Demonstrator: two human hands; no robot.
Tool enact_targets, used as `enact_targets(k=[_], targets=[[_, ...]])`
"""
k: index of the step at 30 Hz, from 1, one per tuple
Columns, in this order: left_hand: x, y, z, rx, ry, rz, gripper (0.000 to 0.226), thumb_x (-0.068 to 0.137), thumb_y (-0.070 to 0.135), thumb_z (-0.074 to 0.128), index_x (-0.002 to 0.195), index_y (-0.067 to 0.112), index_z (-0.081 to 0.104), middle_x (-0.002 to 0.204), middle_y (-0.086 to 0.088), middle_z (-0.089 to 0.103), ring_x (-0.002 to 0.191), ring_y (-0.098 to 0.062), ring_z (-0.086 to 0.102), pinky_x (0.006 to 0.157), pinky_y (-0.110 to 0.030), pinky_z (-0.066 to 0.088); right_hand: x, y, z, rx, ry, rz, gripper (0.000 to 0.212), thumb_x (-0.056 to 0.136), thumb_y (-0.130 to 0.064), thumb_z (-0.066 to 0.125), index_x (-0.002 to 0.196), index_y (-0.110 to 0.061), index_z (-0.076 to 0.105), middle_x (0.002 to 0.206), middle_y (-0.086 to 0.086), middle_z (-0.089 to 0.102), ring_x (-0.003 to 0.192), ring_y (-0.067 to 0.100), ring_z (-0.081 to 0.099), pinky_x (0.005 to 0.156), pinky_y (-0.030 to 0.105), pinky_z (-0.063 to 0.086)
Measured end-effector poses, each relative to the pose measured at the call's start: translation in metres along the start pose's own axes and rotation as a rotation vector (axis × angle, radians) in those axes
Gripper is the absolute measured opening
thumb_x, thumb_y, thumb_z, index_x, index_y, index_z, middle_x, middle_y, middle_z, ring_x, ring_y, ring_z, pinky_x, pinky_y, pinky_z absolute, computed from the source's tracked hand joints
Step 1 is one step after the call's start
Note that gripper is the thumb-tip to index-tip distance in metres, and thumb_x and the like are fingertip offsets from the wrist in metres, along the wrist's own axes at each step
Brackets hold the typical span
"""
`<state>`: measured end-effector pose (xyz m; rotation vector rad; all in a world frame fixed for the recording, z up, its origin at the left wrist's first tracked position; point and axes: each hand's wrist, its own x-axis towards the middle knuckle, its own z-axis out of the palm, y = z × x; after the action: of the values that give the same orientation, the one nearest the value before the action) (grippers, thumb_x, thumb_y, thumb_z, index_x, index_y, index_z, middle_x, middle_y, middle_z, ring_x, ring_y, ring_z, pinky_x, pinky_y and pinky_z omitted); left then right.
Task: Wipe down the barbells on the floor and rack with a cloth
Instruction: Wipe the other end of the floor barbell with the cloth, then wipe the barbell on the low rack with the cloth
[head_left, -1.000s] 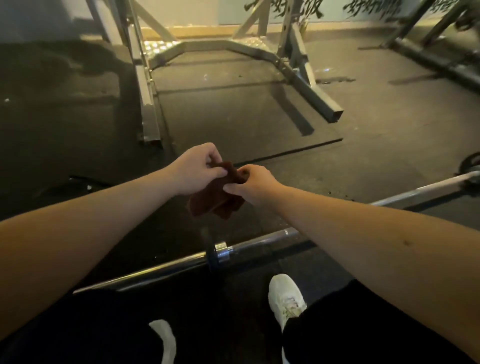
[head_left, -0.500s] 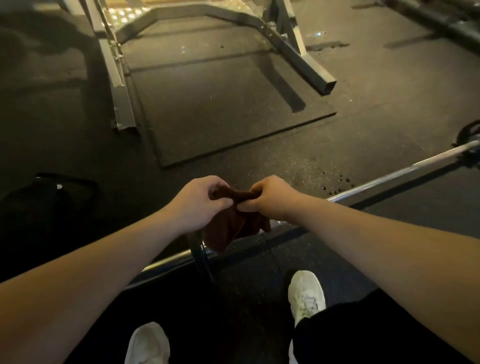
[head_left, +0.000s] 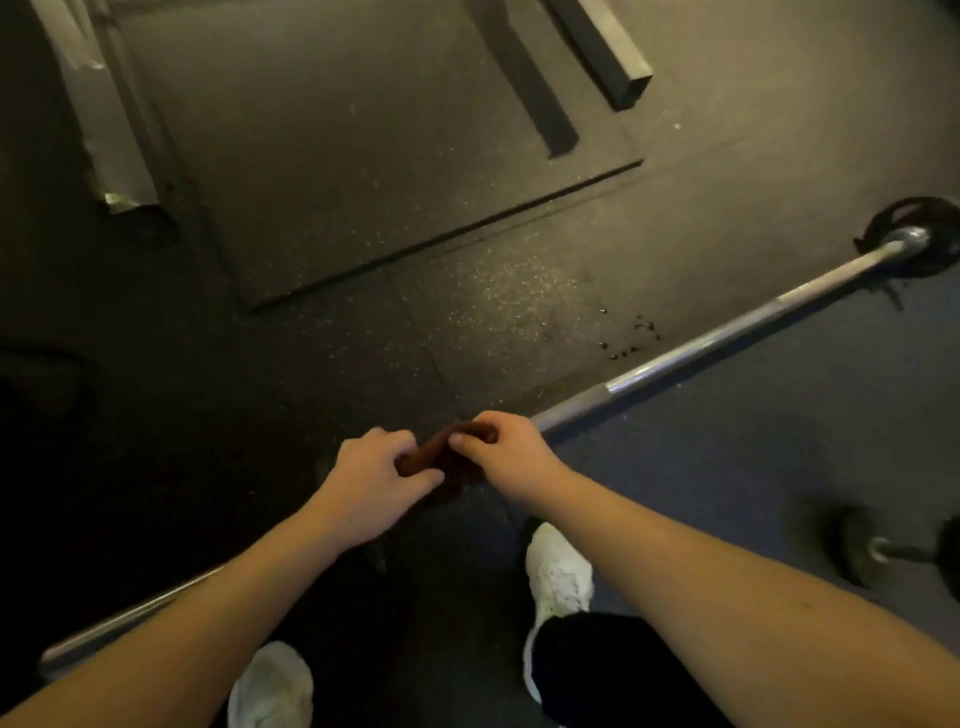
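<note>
The left hand (head_left: 371, 480) and right hand (head_left: 511, 457) both pinch the dark red cloth (head_left: 434, 453) in curled fingers. The barbell (head_left: 727, 338) lies just beneath the fingers. I judge the wiping is only about to start; nearly everything remains.

The barbell (head_left: 727, 328) shaft is gleaming as smooth, polished metal. The cloth (head_left: 436, 448) is looking like soft, matt, dark red-brown fabric. The speckled rubber floor (head_left: 493, 301) is showing a dull, grainy finish. The far-left rack foot (head_left: 111, 150) is showing dull grey metal.
</note>
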<state>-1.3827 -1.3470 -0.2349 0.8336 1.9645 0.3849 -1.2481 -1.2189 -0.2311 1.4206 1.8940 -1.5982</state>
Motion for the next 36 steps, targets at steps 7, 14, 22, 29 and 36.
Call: enact_targets(k=[7,14,22,29,36], targets=[[-0.07,0.107,-0.072,-0.068,0.017,-0.155,0.015,0.092,0.031,0.073,0.094,0.028,0.059,0.094,0.006,0.067,0.087,-0.008,0.066,0.079,-0.028,0.055,-0.087,-0.074,-0.046,0.129,0.176,0.094,0.008,0.101,-0.034,0.062,0.108,-0.031,0.064,0.103,-0.008,0.069,0.099,0.01,0.065,0.096,0.035,0.057],[-0.189,0.263,-0.179,-0.014,0.016,-0.134,0.015,0.093,0.028,0.072,0.097,0.03,0.059,0.097,0.005,0.066,0.083,-0.009,0.068,0.076,-0.029,0.058,-0.22,-0.168,-0.148,-0.018,0.284,0.119,0.009,0.097,-0.029,0.069,0.103,-0.035,0.073,0.114,-0.008,0.057,0.108,0.006,0.045,0.101,0.031,0.044],[-0.247,0.464,-0.215,0.057,0.131,0.049,0.012,0.096,0.031,0.069,0.096,0.037,0.058,0.097,0.01,0.065,0.087,-0.004,0.064,0.072,-0.021,0.048,-0.327,-0.23,-0.319,0.495,0.266,0.194,0.017,0.105,-0.025,0.056,0.104,-0.017,0.07,0.093,0.003,0.072,0.086,0.017,0.071,0.081,0.036,0.063],[-0.236,0.615,-0.224,0.036,0.206,0.311,0.011,0.096,0.033,0.069,0.099,0.037,0.058,0.097,0.009,0.064,0.085,-0.007,0.064,0.064,-0.016,0.046,-0.369,-0.252,-0.457,1.013,0.28,-0.022,0.024,0.109,-0.024,0.049,0.127,-0.016,0.06,0.115,0.009,0.072,0.109,0.027,0.067,0.098,0.052,0.056],[-0.194,0.725,-0.228,-0.064,0.161,0.533,0.007,0.095,0.033,0.068,0.099,0.033,0.063,0.099,0.006,0.069,0.096,-0.011,0.067,0.091,-0.038,0.057,-0.364,-0.274,-0.559,1.388,0.244,-0.218,0.037,0.104,-0.035,0.055,0.129,-0.008,0.061,0.125,0.014,0.071,0.121,0.03,0.063,0.11,0.058,0.044]])
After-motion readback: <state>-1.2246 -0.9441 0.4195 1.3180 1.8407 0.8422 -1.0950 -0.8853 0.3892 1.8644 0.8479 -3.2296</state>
